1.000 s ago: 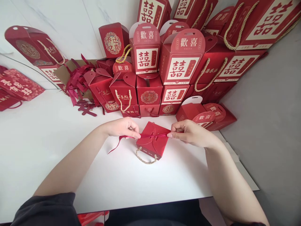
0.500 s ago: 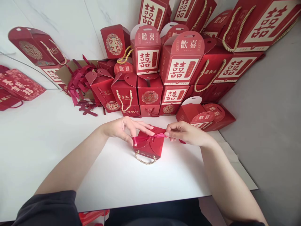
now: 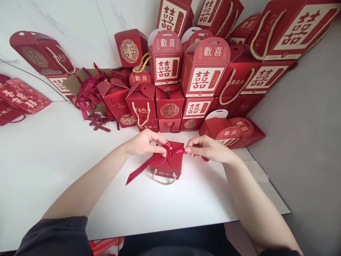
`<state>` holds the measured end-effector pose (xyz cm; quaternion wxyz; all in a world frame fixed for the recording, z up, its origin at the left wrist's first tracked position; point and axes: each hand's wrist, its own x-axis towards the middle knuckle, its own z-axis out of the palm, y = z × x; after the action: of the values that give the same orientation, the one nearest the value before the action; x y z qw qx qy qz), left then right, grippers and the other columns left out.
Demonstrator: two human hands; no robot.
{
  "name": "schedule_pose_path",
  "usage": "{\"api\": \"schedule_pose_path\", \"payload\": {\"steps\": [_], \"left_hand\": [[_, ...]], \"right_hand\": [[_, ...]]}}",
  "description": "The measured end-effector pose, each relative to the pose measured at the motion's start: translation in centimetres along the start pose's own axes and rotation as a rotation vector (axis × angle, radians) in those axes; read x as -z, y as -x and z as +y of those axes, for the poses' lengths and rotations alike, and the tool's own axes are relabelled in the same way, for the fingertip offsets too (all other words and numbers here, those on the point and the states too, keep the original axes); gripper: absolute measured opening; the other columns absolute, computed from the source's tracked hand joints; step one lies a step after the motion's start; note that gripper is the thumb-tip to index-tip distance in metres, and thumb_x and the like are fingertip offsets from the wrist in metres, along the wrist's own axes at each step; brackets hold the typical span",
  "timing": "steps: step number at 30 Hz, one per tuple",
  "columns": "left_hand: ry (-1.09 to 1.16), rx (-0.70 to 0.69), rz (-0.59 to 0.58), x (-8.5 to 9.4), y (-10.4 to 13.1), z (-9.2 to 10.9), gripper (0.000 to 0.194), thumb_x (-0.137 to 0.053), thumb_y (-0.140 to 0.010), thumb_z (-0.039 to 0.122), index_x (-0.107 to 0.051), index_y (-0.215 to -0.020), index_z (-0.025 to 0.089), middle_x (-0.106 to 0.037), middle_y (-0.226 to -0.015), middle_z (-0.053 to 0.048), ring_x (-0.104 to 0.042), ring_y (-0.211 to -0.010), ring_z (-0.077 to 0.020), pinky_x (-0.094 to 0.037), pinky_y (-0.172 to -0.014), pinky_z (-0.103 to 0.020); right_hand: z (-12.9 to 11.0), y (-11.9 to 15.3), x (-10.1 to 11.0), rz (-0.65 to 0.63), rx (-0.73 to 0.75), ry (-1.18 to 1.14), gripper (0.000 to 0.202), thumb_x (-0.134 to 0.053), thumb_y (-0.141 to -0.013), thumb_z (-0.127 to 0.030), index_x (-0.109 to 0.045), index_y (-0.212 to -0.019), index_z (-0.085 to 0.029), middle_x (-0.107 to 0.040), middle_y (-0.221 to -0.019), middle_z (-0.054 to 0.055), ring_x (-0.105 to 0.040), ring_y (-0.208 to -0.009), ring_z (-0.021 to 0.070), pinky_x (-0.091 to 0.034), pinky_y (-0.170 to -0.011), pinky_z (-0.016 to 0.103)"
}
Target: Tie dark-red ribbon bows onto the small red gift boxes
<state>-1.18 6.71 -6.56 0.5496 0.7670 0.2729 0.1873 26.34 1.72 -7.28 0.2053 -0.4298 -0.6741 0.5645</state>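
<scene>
A small red gift box [image 3: 164, 164] with a cream rope handle [image 3: 164, 183] stands on the white table in front of me. Across its folded top runs a dark pink satin ribbon [image 3: 140, 171], one loose tail slanting down to the left over the table. My left hand [image 3: 149, 143] pinches the ribbon near the middle of the box top. On the right, my right hand [image 3: 205, 148] holds another stretch of the ribbon between thumb and fingers, pulled out sideways from the centre. The fingers partly hide the ribbon's crossing point.
Stacked red gift boxes [image 3: 170, 110] line the wall behind. A pile of loose ribbons [image 3: 92, 90] spills from a carton at the back left, with dark red strips [image 3: 99, 122] before it. Flat red bags [image 3: 25, 94] lie far left. A grey wall [image 3: 301, 149] bounds the right.
My left hand has moved in from the box's left edge to the middle of its top. The ribbon's left tail now hangs loose. My right hand has barely moved.
</scene>
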Motion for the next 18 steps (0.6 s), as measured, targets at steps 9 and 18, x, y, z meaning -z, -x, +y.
{"api": "schedule_pose_path", "payload": {"steps": [9, 18], "left_hand": [[-0.117, 0.082, 0.018, -0.3, 0.2, 1.4, 0.031, -0.078, -0.077, 0.034, -0.077, -0.103, 0.017, -0.076, -0.089, -0.006, -0.068, -0.081, -0.0163, -0.049, -0.097, -0.037], [-0.224, 0.017, 0.038, -1.6, 0.2, 2.1, 0.024, -0.074, -0.08, 0.03, -0.076, -0.1, 0.018, -0.075, -0.094, -0.004, -0.067, -0.085, -0.018, -0.048, -0.094, -0.035]], "right_hand": [[-1.4, 0.8, -0.8, -0.014, 0.251, -0.066, 0.027, -0.063, -0.092, -0.042, -0.073, -0.097, -0.017, -0.067, -0.081, 0.004, -0.058, -0.072, 0.0139, -0.047, -0.063, 0.027], [-1.6, -1.2, -4.7, 0.264, 0.565, 0.402, 0.018, -0.056, -0.097, -0.022, -0.07, -0.107, -0.026, -0.074, -0.102, 0.003, -0.066, -0.092, 0.0193, -0.041, -0.09, 0.038]]}}
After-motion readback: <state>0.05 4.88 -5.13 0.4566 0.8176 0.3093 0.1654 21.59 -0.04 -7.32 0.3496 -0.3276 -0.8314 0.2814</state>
